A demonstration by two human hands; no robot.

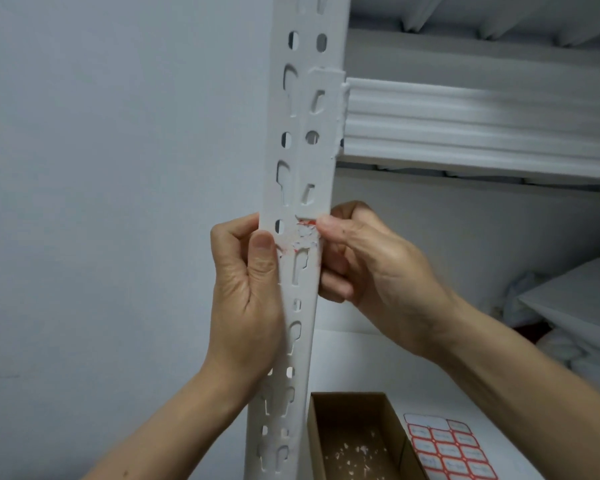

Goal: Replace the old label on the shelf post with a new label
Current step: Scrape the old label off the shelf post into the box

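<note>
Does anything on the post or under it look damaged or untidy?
Yes. The old label on the post is torn: only ragged white and red patches remain, between the thumbs of the left hand and right hand. Small white scraps lie loose in the box below.

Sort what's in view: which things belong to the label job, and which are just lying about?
In the job: shelf post, torn old label, left hand holding the post, right hand pinching the label, sheet of new labels, cardboard box holding scraps.
Lying about: white boards and white bundles on the right-hand shelf.
</note>
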